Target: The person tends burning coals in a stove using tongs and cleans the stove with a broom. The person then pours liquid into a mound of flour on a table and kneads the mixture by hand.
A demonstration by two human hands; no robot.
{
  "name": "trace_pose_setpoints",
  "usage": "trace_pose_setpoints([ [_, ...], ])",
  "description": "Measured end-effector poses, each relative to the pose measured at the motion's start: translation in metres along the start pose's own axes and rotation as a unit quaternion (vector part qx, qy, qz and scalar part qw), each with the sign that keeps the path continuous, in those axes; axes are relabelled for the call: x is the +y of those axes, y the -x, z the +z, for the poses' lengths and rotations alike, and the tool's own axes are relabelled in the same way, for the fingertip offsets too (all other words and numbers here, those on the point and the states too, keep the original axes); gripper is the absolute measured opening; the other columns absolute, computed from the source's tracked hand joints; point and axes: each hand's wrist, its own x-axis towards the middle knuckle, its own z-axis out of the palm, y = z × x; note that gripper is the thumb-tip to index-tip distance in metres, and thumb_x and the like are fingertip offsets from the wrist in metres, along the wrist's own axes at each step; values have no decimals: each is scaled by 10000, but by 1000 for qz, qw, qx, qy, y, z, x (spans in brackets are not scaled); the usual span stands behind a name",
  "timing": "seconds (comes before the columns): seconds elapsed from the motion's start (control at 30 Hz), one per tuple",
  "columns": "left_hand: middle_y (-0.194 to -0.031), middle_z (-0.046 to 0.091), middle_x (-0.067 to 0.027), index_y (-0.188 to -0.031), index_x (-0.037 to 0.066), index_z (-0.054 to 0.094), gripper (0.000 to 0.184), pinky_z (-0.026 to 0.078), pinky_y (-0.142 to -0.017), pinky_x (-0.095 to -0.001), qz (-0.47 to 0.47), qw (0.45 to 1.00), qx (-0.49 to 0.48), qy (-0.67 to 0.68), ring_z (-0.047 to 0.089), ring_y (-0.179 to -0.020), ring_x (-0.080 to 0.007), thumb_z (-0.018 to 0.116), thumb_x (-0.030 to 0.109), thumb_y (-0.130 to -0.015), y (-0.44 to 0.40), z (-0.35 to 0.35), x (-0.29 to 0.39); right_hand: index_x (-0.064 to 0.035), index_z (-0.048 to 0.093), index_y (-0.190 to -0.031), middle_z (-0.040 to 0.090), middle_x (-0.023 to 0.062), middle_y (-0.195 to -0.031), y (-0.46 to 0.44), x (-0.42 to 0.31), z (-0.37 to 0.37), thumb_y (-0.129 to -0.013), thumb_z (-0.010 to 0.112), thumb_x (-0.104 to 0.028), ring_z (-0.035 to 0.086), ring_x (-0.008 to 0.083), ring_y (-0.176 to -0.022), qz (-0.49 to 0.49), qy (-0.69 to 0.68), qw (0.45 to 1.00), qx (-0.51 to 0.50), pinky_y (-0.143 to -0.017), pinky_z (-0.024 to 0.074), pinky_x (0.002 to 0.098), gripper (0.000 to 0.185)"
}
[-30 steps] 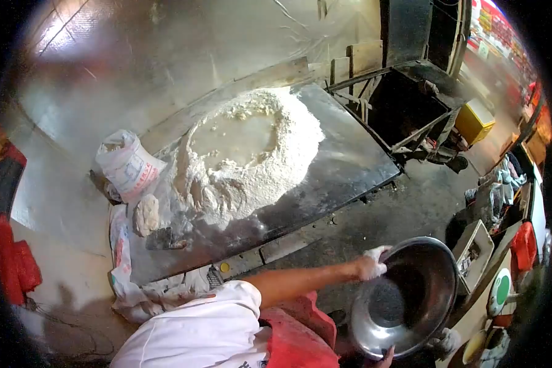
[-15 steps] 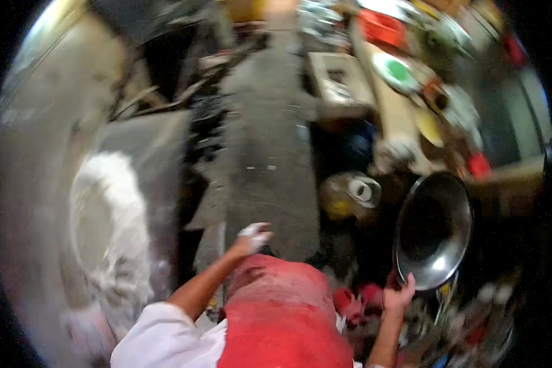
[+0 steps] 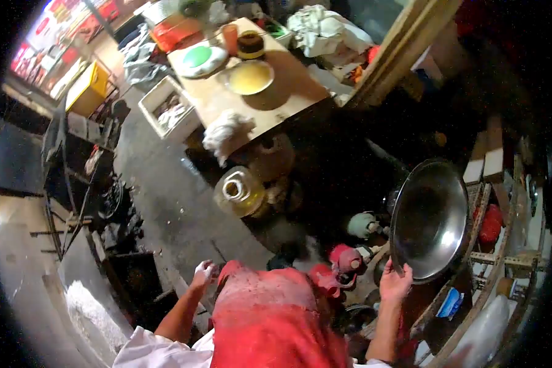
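Observation:
My right hand (image 3: 396, 281) grips the lower rim of a large metal basin (image 3: 432, 214), thumb and fingers pinching its edge. The basin is tipped up on its side, its shiny inner face turned toward me, and looks bare inside. My left hand (image 3: 207, 272), dusted white, hangs beside the red apron (image 3: 270, 313). Its fingers are loosely bent and apart, with nothing visible in them. White flour-like powder (image 3: 95, 316) lies on the worktop at the lower left, away from that hand.
A wooden table (image 3: 282, 116) ahead carries a bowl of yellow stuff (image 3: 250, 78) and a green-topped container (image 3: 197, 57). Below stands a plastic jug (image 3: 239, 193). A cluttered rack (image 3: 484, 257) is at the right, near the basin. Grey floor (image 3: 165, 202) runs between table and left clutter.
My view has swung right: the table and jug shift left, and the rack comes into sight. My right hand still holds the basin; my left hand stays low at my side.

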Motion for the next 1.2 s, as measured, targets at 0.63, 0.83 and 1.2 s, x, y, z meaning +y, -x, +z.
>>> trace_pose_setpoints([
  [0.63, -958, 599, -67, -1196, -18, 510, 316, 487, -735, -288, 179, 969, -145, -86, 564, -824, -144, 546, 113, -910, -155, 290, 218, -54, 588, -1103, 639, 66, -1095, -190, -40, 62, -906, 505, -226, 599, 244, -977, 24, -126, 992, 20, -853, 509, 375, 275],
  [0.83, -956, 623, -76, -1132, 0, 556, 300, 470, -713, -272, 278, 930, -175, -165, 561, -818, -131, 602, 179, -895, -176, 402, 365, -63, 590, -1040, 639, 54, -1081, -302, -81, 147, -891, 525, -231, 592, 224, -976, 19, -73, 997, -21, -833, 502, 383, 234],
  [1.2, -896, 627, -64, -1113, 11, 564, 294, 485, -721, -301, 166, 956, -120, -210, 581, -790, -171, 579, 187, -878, -218, 496, 462, -61, 547, -1090, 601, 87, -1051, -535, -242, 322, -874, 516, -245, 585, 251, -918, -64, -37, 996, -51, -761, 531, 368, 285],
])
